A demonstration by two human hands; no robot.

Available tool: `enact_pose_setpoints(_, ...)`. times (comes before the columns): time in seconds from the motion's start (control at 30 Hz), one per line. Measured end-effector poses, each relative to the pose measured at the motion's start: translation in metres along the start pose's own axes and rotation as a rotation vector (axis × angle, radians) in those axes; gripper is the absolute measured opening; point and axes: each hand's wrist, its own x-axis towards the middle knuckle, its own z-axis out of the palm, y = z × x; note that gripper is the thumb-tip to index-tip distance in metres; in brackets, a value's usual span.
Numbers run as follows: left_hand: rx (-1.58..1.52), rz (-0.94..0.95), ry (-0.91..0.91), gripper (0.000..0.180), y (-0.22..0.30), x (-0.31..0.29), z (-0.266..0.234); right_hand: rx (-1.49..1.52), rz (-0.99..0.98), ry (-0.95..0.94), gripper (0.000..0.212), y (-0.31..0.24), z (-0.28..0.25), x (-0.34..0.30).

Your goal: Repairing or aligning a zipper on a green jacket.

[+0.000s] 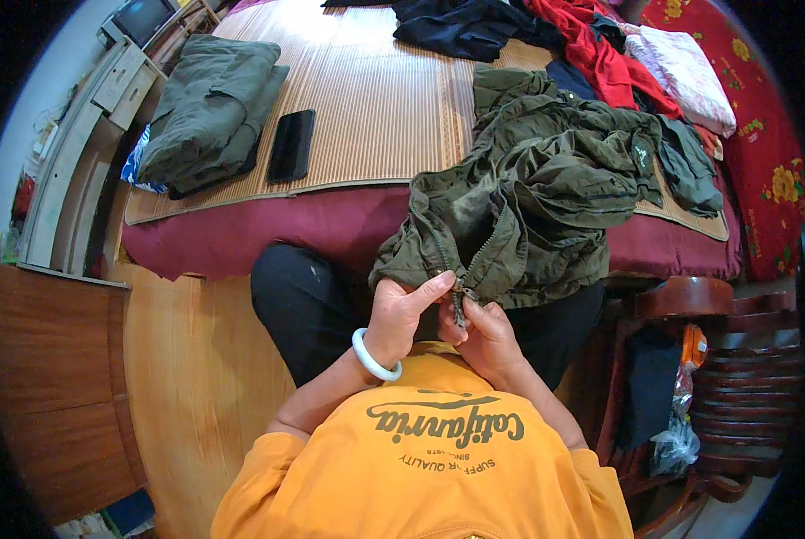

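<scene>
An olive-green jacket [564, 171] lies rumpled over the bed's near edge and hangs down to my lap. Its front zipper [485, 253] is parted above, and the two toothed edges meet at the bottom between my hands. My left hand [401, 313], with a pale bangle on the wrist, pinches the jacket's hem beside the zipper, thumb on top. Close by on the right, my right hand [485, 334] has its fingers closed on the zipper's lower end. The small fastener parts are partly hidden by my fingers.
On the bed's striped mat [375, 90] lie folded green clothes [209, 112] and a black phone [292, 145]. Dark garments [456, 27], a red garment [600, 63] and a white folded cloth [681, 76] lie at the far right. A wooden chair [744, 377] stands to my right.
</scene>
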Motion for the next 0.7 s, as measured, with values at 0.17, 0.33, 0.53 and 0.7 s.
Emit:
enact_pose_setpoints(0.17,0.020,0.035,-0.022,0.007,-0.002,0.000,-0.004,0.101,0.079,-0.122,0.032,0.003,-0.003,0.002)
enact_pose_setpoints(0.33,0.025,0.019,0.001,0.012,-0.014,0.002,-0.015,0.126,0.105,-0.143,0.026,0.002,0.000,0.003)
enact_pose_setpoints(0.53,-0.088,0.008,0.013,0.021,-0.015,0.001,-0.018,0.130,0.106,-0.143,0.026,0.001,0.003,0.004)
enact_pose_setpoints(0.7,-0.093,0.004,0.007,0.019,-0.017,-0.001,-0.021,0.113,0.102,-0.148,0.026,0.001,0.004,0.004)
